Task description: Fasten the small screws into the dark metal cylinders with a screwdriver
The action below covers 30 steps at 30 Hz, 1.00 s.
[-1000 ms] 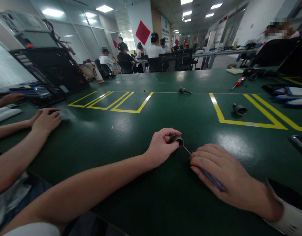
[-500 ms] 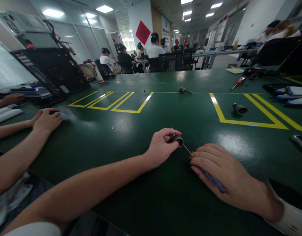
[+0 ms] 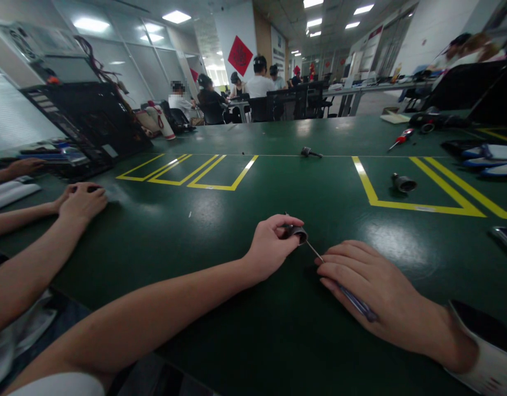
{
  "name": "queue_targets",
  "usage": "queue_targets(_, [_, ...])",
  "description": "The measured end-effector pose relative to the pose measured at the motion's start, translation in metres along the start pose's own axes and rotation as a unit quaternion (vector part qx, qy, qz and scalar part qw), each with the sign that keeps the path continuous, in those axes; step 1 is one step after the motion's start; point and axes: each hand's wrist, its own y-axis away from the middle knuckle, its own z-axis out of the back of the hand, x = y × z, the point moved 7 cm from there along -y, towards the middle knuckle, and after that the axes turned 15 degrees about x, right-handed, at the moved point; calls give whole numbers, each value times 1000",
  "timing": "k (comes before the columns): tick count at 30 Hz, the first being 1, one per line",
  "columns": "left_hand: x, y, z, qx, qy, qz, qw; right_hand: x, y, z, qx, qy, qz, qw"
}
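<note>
Between the thumb and fingers of my left hand (image 3: 272, 247) is a dark metal cup-shaped part (image 3: 299, 235), its round opening turned toward my right hand. My right hand (image 3: 367, 294) is closed around a screwdriver with a translucent bluish handle (image 3: 356, 304). The screwdriver's thin shaft (image 3: 315, 251) reaches into the mouth of the metal part; its tip is hidden inside. Both hands are low over the green table (image 3: 220, 308). Much of the left side of the part is covered by my fingers.
Another metal cup-shaped part (image 3: 403, 183) lies within yellow tape lines (image 3: 422, 208). Farther back lie a small dark part with a stem (image 3: 311, 152) and a red screwdriver (image 3: 401, 139). A phone-like object (image 3: 505, 237) rests at right. A co-worker's hands (image 3: 82, 201) are at left.
My right hand and the screwdriver have shifted very slightly left. My left hand and the metal part are almost unmoved, with the shaft still in the opening.
</note>
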Motion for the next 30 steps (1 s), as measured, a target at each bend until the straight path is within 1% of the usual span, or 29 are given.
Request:
queue_targets(7, [0, 0, 0, -5, -4, 2, 1000, -3, 1, -8, 38, 7, -9, 999])
queue_targets(11, [-2, 0, -1, -7, -5, 2, 1000, -3, -1, -9, 54, 11, -10, 998])
queue_targets(15, [-2, 1, 0, -18, -5, 5, 1000, 0, -2, -5, 37, 12, -3, 999])
queue_targets(19, [0, 0, 0, -14, -8, -4, 1000, 2, 0, -3, 12, 15, 10, 1000])
queue_targets(23, [0, -1, 1, -12, -13, -13, 1000, 1, 1, -5, 14, 15, 5, 1000])
queue_targets(30, [-2, -1, 0, -4, -14, -27, 1000, 2, 1, -3, 2, 14, 0, 1000])
